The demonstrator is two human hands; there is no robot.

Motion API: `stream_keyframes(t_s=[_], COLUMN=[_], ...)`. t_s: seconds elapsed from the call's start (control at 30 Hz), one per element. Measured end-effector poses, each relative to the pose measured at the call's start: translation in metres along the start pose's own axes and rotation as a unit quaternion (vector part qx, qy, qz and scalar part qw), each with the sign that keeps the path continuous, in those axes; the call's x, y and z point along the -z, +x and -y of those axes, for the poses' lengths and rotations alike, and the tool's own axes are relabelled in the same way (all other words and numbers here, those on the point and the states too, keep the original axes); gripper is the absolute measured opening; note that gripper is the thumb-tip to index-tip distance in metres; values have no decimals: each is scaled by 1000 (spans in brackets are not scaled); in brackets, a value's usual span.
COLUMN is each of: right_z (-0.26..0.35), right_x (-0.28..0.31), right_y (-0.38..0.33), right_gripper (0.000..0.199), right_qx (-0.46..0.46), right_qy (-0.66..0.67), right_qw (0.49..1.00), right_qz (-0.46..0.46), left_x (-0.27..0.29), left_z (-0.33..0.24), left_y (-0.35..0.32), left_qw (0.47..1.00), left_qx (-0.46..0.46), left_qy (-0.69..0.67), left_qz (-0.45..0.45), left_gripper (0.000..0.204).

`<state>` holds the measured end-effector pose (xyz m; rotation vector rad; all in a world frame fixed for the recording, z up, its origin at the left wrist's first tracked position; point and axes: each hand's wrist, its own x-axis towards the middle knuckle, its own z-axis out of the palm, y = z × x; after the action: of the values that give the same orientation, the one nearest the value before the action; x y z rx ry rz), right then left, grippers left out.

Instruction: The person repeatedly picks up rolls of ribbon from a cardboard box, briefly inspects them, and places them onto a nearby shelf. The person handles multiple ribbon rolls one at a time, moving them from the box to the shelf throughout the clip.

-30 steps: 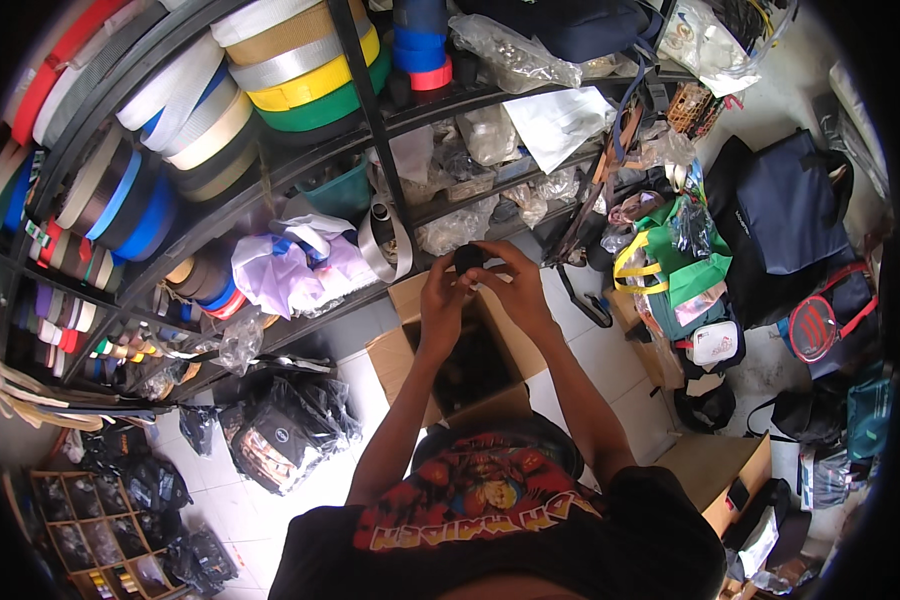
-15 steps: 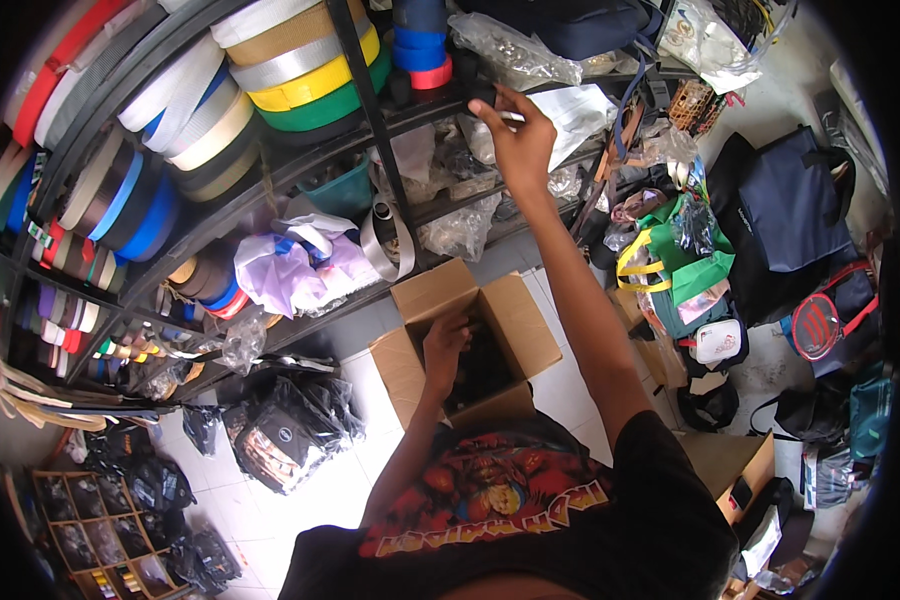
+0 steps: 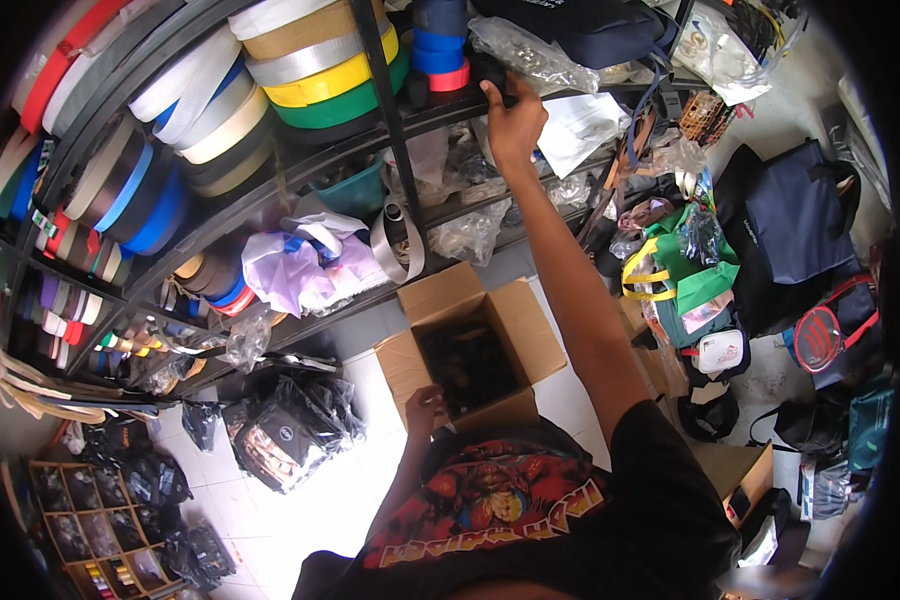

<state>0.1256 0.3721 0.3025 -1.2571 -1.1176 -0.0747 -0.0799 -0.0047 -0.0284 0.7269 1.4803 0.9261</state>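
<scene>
My right hand [image 3: 511, 108] is stretched up to the upper shelf [image 3: 570, 92]. Its fingers close around a small black object [image 3: 488, 72] at the shelf's edge, beside a stack of blue and red rolls [image 3: 440, 40] and a clear plastic bag [image 3: 536, 55]. My left hand [image 3: 425, 402] hangs low at the near left rim of an open cardboard box [image 3: 530, 335] on the floor. Its fingers are curled, and I cannot tell if it holds anything. The inside of the box is dark.
Metal shelving on the left holds several big webbing rolls [image 3: 300, 60] in yellow, green, white and blue. A purple-white bag [image 3: 295, 270] lies on a lower shelf. Black bags [image 3: 285, 425] sit on the white floor, and navy and green bags [image 3: 785, 225] are piled on the right.
Both hands were together over the box a second ago. My right hand has since risen to the upper shelf, and my left hand has dropped back to the box's near rim.
</scene>
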Motion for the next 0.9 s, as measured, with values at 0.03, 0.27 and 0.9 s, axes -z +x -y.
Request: stream_keyframes(t_s=[0.03,0.27,0.9], right_z=[1,0,2], right_x=[-2,-18,-26], right_y=[0,9,3], right_gripper=[41,45,44], right_qx=[0,-63,-28], right_qy=[-18,-51,-175], right_qw=[1000,997,984], right_qz=[-3,-3,-20], left_x=[2,-4,-14], left_z=[4,23,24], left_y=[-1,10,-3], left_qw=[1000,998,998], left_qx=[9,42,-1], left_qy=[7,-34,-28], left_qz=[-3,30,59], left_gripper=[28,27,26])
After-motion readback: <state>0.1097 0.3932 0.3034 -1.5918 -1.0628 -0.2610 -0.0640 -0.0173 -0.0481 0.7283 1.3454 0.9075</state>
